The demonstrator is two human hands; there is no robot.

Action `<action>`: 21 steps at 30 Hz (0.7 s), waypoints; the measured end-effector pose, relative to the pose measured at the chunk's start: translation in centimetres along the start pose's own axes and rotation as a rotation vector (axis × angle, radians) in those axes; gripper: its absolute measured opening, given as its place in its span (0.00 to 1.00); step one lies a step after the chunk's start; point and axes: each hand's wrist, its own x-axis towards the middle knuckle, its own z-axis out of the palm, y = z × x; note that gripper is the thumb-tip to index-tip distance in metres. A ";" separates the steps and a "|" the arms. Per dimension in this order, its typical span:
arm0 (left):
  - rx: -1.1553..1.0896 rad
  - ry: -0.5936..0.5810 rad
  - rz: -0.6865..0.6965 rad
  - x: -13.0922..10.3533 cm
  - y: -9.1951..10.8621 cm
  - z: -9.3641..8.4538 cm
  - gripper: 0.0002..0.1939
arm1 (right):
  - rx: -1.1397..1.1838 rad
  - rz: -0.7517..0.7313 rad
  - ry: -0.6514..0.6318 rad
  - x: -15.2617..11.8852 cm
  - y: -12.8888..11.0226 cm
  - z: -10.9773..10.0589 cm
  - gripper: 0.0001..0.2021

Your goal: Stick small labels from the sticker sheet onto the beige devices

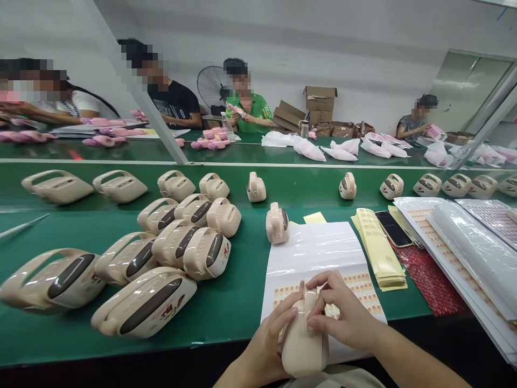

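A beige handled device [304, 353] is held upright over the near edge of the green table [226, 318]. My left hand [266, 342] wraps round its left side, fingers closed on it. At its handle, the thumb and fingers of my right hand [341, 310] pinch together; any small piece between them is hidden. Beneath and beyond the device lies a white sheet [319, 242] with rows of small orange stickers. Another beige device [277, 223] stands at the sheet's back left corner.
Several beige devices [208, 253] are grouped on the left, and more line the green belt [299, 186]. Yellow strips [375, 248], a phone [393, 228] and sticker sheets [440, 242] lie right. People [246, 110] sit across with pink items.
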 end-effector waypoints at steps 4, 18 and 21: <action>0.014 -0.018 -0.029 -0.3 -0.1 -0.1 0.48 | -0.013 -0.048 0.029 -0.2 0.7 0.2 0.05; -0.009 -0.017 -0.049 -0.6 -0.2 -0.1 0.49 | -0.250 -0.280 0.088 -0.3 1.0 0.1 0.04; -0.026 -0.008 -0.051 -0.6 -0.2 0.0 0.49 | -0.422 -0.504 0.210 -0.7 1.3 0.6 0.02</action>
